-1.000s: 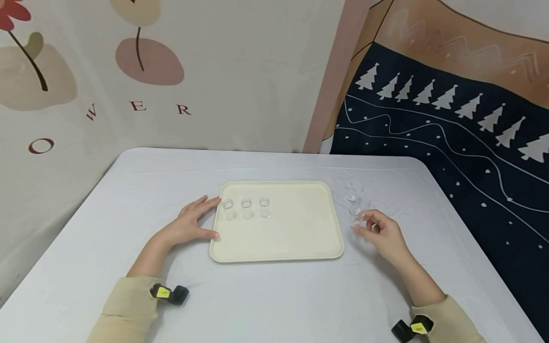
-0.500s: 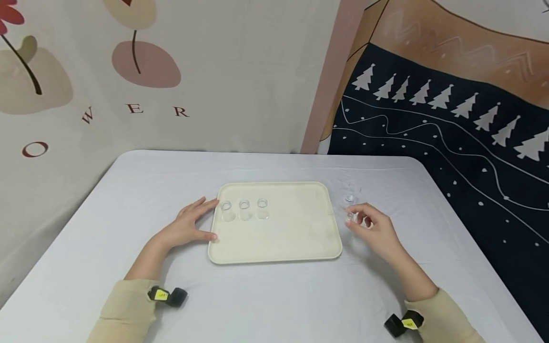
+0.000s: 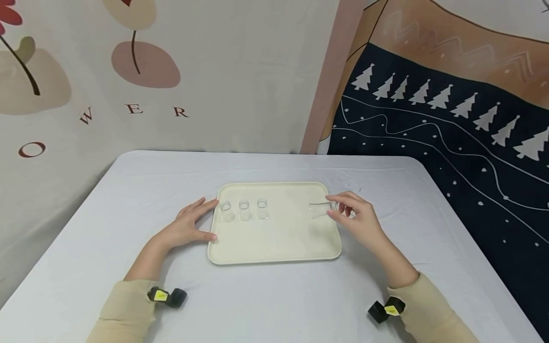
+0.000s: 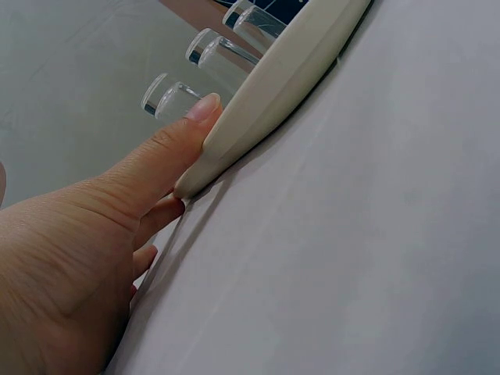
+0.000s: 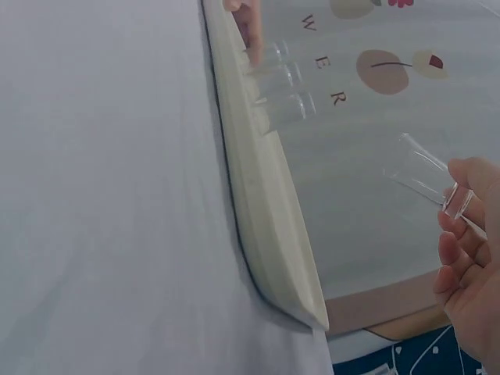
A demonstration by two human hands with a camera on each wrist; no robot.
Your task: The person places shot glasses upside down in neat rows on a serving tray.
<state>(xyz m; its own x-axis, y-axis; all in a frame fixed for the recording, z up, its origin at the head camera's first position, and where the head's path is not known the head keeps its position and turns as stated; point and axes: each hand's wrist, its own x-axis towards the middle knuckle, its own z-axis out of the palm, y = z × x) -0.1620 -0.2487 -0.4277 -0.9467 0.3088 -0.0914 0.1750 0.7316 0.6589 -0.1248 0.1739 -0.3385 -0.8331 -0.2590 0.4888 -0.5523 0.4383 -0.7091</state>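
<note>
Three small clear shot glasses stand in a row on the left part of a cream tray [image 3: 291, 243]: a left one [image 3: 227, 212], a middle one [image 3: 245, 210] and a right one [image 3: 262, 209]. In the left wrist view their thick bases point up. My left hand [image 3: 188, 224] rests at the tray's left edge, fingers spread, thumb [image 4: 205, 109] on the rim. Over the tray's right side, my right hand [image 3: 358, 216] pinches another shot glass [image 3: 319, 207] by its thick base. This glass lies sideways in the air, mouth to the left.
A white cloth covers the table [image 3: 257, 300]. Faint clear glass outlines [image 3: 353, 186] show beyond my right hand, right of the tray, partly hidden. Printed cloth backdrops [image 3: 257, 95] rise behind the table.
My right hand has lifted a shot glass from the table right of the tray and moved left over the tray's edge, with the glass now sideways. My left hand keeps its place.
</note>
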